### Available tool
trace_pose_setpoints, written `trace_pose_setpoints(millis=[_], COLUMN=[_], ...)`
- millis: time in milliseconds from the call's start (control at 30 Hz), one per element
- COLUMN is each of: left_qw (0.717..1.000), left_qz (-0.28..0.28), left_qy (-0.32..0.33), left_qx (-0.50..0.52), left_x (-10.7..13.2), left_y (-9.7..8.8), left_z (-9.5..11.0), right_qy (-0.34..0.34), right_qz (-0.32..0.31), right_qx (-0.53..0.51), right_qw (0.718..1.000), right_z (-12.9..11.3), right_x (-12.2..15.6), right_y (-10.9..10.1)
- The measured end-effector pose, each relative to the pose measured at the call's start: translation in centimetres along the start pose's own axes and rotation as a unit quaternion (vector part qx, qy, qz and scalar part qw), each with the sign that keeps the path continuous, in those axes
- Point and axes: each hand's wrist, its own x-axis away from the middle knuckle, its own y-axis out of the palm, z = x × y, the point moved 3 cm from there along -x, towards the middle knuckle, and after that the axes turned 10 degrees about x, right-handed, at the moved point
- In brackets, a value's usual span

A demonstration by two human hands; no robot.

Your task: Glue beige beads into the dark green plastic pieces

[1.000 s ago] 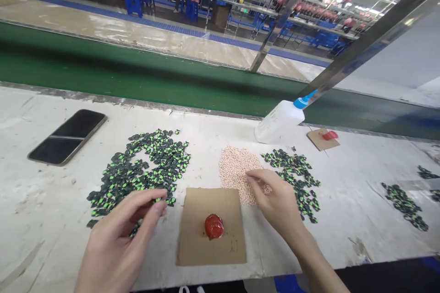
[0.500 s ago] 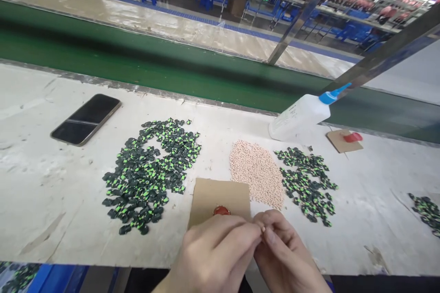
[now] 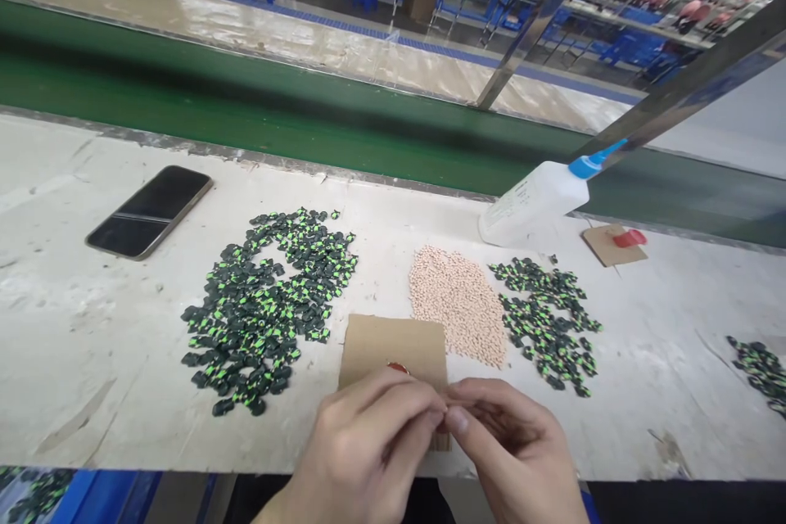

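My left hand (image 3: 362, 434) and my right hand (image 3: 516, 442) meet at the fingertips over the near part of a brown cardboard piece (image 3: 393, 340). Thumb and fingers of both are pinched together. Whatever they grip between them is too small and too covered to make out. A red round thing (image 3: 399, 367) on the cardboard is mostly hidden behind my left hand. Just beyond my right hand spreads a patch of tiny pale pink bead-like pieces (image 3: 458, 303).
Small black-and-green pieces (image 3: 264, 319) lie heaped on the left, with a smaller group (image 3: 546, 319) on the right. A phone (image 3: 151, 213) lies far left. A white bottle with blue nozzle (image 3: 531, 205) stands near the back edge, beside a cardboard square (image 3: 605, 246) bearing a red cap.
Both hands have shifted a little to the left, still pinched together. The pale speck seen between the fingertips before is now barely visible. More of the red round thing is covered.
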Motion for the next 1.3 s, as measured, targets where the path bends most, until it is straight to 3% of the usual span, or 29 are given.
trace_pose_setpoints(millis=[133, 233, 333, 433, 600, 733, 1167, 1300], left_qw=[0.998, 0.998, 0.998, 0.996, 0.988, 0.988, 0.988, 0.976], left_qz=[0.027, 0.022, 0.024, 0.014, 0.048, 0.041, 0.020, 0.075], left_qy=[-0.040, -0.040, -0.034, -0.075, -0.144, -0.147, -0.150, -0.201], left_qx=[0.041, 0.037, 0.043, 0.041, -0.014, -0.031, -0.041, -0.019], left_x=[0.7, 1.2, 1.5, 1.8, 2.6, 3.1, 3.4, 3.9], left_y=[0.0, 0.2, 0.0, -0.8, -2.7, -2.8, -2.0, -2.4], left_z=[-0.5, -0.7, -0.4, -0.3, -0.7, -1.5, -2.2, -2.2], right_qy=[-0.015, -0.012, -0.024, -0.036, -0.165, -0.200, -0.242, -0.227], right_qz=[0.001, 0.038, 0.028, 0.026, -0.003, -0.047, -0.032, -0.020], right_qx=[0.041, 0.055, 0.083, 0.135, 0.322, 0.393, 0.445, 0.418], right_qw=[0.999, 0.998, 0.996, 0.990, 0.932, 0.896, 0.862, 0.880], right_z=[-0.7, -1.1, -1.1, -0.4, 0.3, 0.6, -0.5, -0.5], right_x=[0.4, 1.0, 1.4, 1.7, 1.7, 1.5, 1.0, 1.3], right_y=[0.5, 0.9, 1.1, 0.5, -0.5, -0.3, 0.9, 0.6])
